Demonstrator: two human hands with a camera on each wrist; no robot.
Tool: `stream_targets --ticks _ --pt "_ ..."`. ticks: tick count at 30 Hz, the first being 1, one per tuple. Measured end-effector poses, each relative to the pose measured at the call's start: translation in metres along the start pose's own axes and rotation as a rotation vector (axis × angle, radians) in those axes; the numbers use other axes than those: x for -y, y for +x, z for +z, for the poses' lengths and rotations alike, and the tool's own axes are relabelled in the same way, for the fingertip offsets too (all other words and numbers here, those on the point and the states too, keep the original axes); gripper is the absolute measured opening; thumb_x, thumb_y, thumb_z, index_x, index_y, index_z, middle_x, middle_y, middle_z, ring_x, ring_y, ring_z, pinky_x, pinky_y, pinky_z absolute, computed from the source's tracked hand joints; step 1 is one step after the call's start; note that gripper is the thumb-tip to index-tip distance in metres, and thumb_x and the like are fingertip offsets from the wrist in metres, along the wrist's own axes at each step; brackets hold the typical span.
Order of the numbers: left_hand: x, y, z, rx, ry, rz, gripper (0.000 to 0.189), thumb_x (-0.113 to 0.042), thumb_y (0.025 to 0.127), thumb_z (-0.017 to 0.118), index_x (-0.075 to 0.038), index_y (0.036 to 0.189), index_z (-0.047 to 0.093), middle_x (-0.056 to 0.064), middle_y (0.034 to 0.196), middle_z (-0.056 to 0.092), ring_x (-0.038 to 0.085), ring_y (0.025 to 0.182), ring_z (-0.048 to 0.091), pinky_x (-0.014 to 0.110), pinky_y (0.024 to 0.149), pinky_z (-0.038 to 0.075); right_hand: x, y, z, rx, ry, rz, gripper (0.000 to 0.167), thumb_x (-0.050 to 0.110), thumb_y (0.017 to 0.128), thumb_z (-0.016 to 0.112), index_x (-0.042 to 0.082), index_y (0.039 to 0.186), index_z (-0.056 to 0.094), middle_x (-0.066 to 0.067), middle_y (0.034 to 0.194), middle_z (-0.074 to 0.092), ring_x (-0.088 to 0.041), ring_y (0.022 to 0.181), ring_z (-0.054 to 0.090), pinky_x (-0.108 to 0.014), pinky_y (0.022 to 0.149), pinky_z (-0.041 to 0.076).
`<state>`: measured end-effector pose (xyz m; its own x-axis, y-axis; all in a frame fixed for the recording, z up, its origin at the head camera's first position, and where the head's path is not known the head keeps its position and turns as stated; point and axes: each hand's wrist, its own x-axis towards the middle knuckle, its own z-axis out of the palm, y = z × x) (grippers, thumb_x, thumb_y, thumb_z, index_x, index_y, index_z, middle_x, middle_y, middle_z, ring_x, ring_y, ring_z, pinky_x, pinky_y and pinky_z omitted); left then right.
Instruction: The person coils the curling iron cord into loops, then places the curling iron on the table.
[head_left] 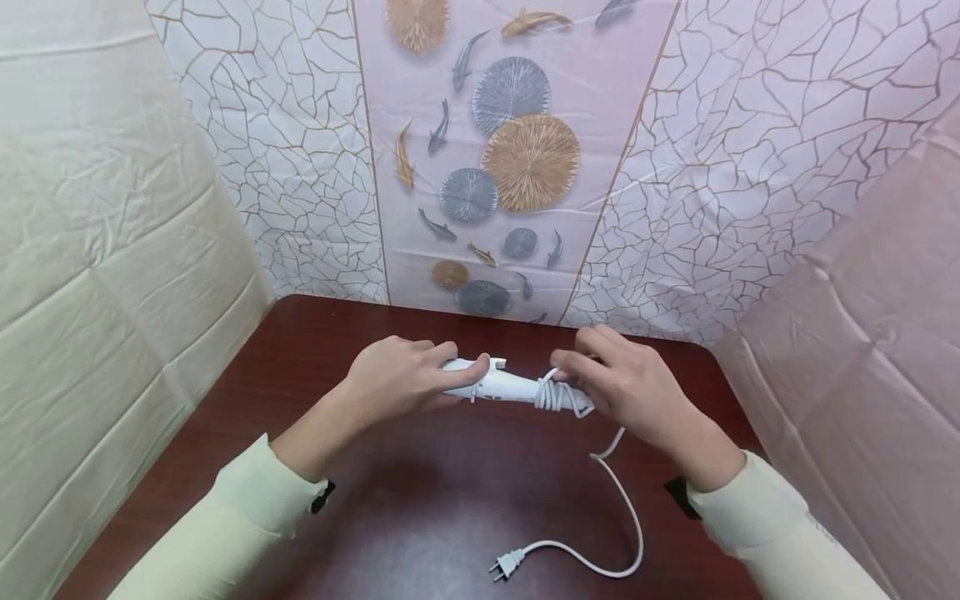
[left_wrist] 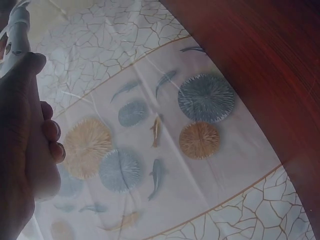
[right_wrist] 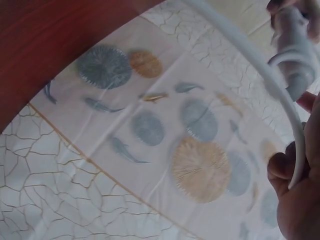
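A slim white hand-held electric appliance (head_left: 510, 385), its exact kind unclear, lies crosswise between the two hands in the head view. My left hand (head_left: 405, 375) grips its thicker end, thumb along the near side; the left wrist view shows fingers (left_wrist: 52, 131) curled round the body. White power cord (head_left: 552, 395) is wound in several turns round the narrower end. Beside those turns, my right hand (head_left: 637, 387) pinches the cord, and in the right wrist view a length of it (right_wrist: 245, 52) arcs up from the fingers. A loose stretch trails below to a two-pin plug (head_left: 511, 563).
Under the hands is a dark red-brown glossy table (head_left: 450, 500). A patterned sheet (head_left: 480, 250) with fish and round motifs hangs behind its far edge. Pale cloth walls (head_left: 97, 250) stand on the left and right sides.
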<state>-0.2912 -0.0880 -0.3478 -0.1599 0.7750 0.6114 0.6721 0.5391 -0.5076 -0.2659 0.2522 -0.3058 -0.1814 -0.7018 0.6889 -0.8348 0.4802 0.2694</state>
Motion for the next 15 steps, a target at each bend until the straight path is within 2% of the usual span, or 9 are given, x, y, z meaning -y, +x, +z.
stream_targets --ticks 4,8,11,15 --pt "-0.001 0.0 -0.001 -0.031 -0.011 0.024 0.048 -0.049 0.097 0.081 -0.033 0.137 0.06 -0.006 0.083 0.062 0.014 0.056 0.061 0.028 0.042 0.043 -0.011 -0.005 0.003 0.076 0.076 0.114 0.042 0.043 0.117 0.049 0.014 0.108 0.078 0.001 0.09 0.059 -0.013 0.073 0.055 -0.033 0.058 0.05" --pt "-0.002 0.0 -0.001 -0.045 -0.006 0.04 0.046 -0.05 0.099 0.077 -0.032 0.138 0.06 -0.006 0.083 0.06 0.015 0.055 0.059 0.027 0.043 0.042 -0.021 -0.008 0.008 0.145 0.211 0.201 0.045 0.051 0.111 0.053 0.016 0.103 0.08 0.006 0.088 0.061 -0.006 0.071 0.053 -0.026 0.064 0.046" --pt "-0.002 0.0 -0.002 -0.053 0.0 0.051 0.044 -0.049 0.101 0.074 -0.031 0.139 0.06 -0.006 0.082 0.059 0.015 0.055 0.058 0.027 0.044 0.043 -0.026 -0.01 0.015 0.164 0.332 0.233 0.04 0.048 0.108 0.058 0.017 0.101 0.082 0.008 0.087 0.064 -0.004 0.071 0.053 -0.02 0.066 0.044" --pt "-0.003 0.001 -0.003 -0.063 0.005 0.046 0.04 -0.047 0.103 0.072 -0.031 0.139 0.061 -0.006 0.083 0.06 0.015 0.056 0.059 0.028 0.045 0.045 -0.028 -0.014 0.026 0.177 0.472 0.282 0.027 0.036 0.108 0.066 0.017 0.103 0.084 0.008 0.087 0.066 -0.001 0.073 0.053 -0.016 0.067 0.044"
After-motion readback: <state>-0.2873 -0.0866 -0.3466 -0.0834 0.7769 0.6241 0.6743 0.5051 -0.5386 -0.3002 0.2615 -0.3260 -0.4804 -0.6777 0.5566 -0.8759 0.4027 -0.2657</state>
